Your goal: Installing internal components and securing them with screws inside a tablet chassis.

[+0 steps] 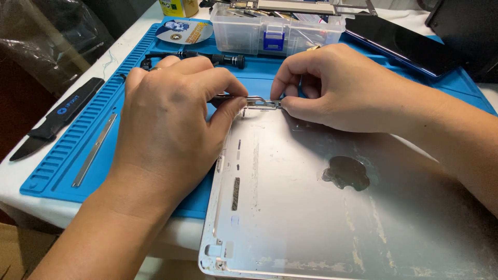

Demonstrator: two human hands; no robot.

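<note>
**Silver shell, both hands on small bracket**

Blue ridged mat (62,150) carries a black pry tool (52,122) and thin metal strip (94,150) at left. Left hand (171,119) pinches one end of a small metal bracket (261,102) at the silver tablet shell's (321,218) top edge. Right hand (337,88) pinches the other end. Clear parts box (270,31) behind; dark phone (402,44) far right.

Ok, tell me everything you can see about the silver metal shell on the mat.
The silver metal shell lies flat, inner side up, partly on the blue mat and overhanging the table's near edge. It looks like thin brushed aluminium with glue residue, a dark patch in the middle, and slots along its left edge. Both hands, left hand and right hand, pinch a small metal bracket at its far left corner.
</note>
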